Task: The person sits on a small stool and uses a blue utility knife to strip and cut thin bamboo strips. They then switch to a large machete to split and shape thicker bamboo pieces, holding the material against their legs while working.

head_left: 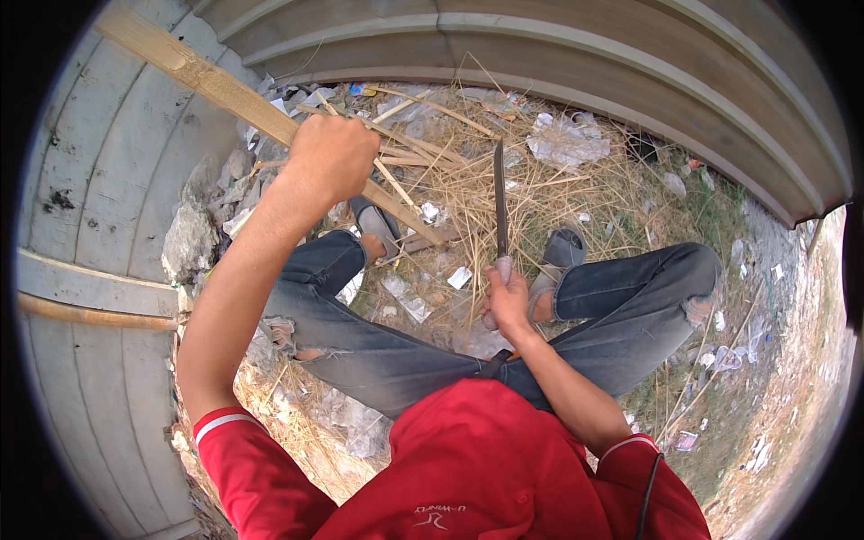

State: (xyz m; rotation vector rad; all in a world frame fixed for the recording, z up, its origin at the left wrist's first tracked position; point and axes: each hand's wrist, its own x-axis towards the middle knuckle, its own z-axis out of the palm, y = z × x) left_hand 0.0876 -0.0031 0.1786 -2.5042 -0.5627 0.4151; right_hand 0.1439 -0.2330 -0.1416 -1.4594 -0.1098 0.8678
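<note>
My left hand (331, 155) is closed around a long split bamboo pole (225, 92), which slants from the upper left down to the ground between my feet. In my right hand (507, 304) is the handle of a long knife (501, 202), its narrow dark blade pointing up and away from me. The blade stays apart from the bamboo, to its right. Below the left hand, the pole's lower end reaches the ground near my left shoe (373, 223). Several thin bamboo strips (423, 148) lie on the straw just beyond that hand.
A ribbed metal wall (576, 45) curves across the far side, and grey panels (99, 180) stand at the left with a horizontal pole (99, 312). Rough stones (191, 238) lie beside them. Dry straw, paper scraps and a clear plastic bag (567, 142) litter the ground.
</note>
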